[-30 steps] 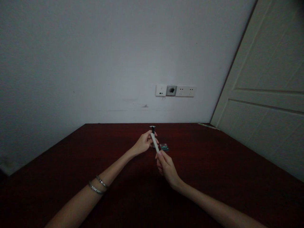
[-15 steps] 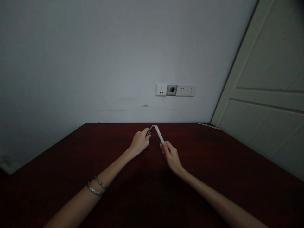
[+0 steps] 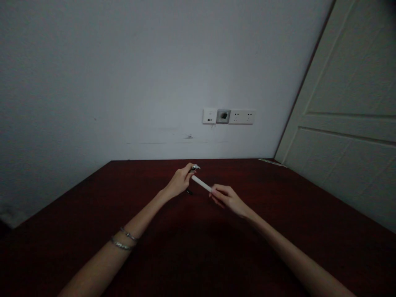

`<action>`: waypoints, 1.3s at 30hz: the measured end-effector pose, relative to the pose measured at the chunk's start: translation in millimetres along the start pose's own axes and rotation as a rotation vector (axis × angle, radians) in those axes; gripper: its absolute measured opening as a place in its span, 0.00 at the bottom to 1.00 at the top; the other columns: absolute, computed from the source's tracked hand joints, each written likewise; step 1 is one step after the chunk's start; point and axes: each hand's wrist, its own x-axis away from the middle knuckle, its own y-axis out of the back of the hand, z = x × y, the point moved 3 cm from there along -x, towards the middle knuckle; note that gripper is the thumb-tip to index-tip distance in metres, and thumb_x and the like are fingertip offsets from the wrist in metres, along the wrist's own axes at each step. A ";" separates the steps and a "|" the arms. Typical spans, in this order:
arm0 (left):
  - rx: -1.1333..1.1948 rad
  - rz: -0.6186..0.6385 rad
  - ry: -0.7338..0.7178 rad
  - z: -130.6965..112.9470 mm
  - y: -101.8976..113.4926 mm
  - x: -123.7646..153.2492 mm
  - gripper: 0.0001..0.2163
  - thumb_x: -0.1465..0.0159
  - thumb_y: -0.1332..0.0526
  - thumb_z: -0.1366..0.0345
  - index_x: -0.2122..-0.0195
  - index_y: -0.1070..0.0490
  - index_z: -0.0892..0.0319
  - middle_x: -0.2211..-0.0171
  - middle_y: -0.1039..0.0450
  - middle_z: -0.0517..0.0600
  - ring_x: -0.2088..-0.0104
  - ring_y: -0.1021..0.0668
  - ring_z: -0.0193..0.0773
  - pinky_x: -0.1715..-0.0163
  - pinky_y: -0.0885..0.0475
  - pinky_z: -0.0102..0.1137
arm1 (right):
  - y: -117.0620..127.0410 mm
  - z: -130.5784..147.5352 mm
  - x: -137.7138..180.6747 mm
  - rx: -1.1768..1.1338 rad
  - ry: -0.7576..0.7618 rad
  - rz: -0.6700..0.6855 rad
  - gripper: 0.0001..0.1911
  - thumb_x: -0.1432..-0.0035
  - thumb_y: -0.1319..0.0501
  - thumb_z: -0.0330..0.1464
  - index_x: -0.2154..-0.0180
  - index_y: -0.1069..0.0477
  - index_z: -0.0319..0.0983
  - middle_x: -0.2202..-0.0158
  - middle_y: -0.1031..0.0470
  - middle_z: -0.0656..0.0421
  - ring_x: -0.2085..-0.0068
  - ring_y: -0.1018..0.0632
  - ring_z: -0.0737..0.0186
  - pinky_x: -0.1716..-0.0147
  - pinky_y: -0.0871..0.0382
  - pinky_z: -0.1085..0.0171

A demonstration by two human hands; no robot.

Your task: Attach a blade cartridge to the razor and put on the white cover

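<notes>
My left hand [image 3: 179, 182] is closed around a small dark tool with a shiny silvery end [image 3: 196, 167], which sticks out past the fingertips; its kind is too small to make out. In my right hand [image 3: 227, 198], thumb and fingers pinch the near end of a slim white stick [image 3: 201, 183]. The stick slants up and left, and its far end lies at the left fingers, just below the silvery end; whether they touch I cannot tell. A short dark piece [image 3: 189, 192] shows beneath my left hand, perhaps part of the tool.
Both hands are over a dark red tabletop [image 3: 198, 247]. Behind it rises a pale wall with a row of sockets [image 3: 241, 117]. A pale panelled door [image 3: 349, 123] stands on the right, and a thin strip [image 3: 272, 163] lies at the table's back right edge.
The white stick has swung from steep to a flatter slant, its far end moving down and left toward my left hand. My left hand has shifted slightly left and turned, with the silvery end now showing.
</notes>
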 end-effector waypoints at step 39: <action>0.124 0.317 0.053 7.9 -11.4 5.0 0.07 0.40 0.49 0.72 0.61 0.37 0.61 0.73 0.27 0.48 0.74 0.26 0.31 0.73 0.32 0.26 | 50.5 4.8 -9.9 0.506 0.198 -0.361 0.18 0.46 0.44 0.43 0.73 0.25 0.35 0.78 0.28 0.59 0.75 0.30 0.64 0.76 0.41 0.68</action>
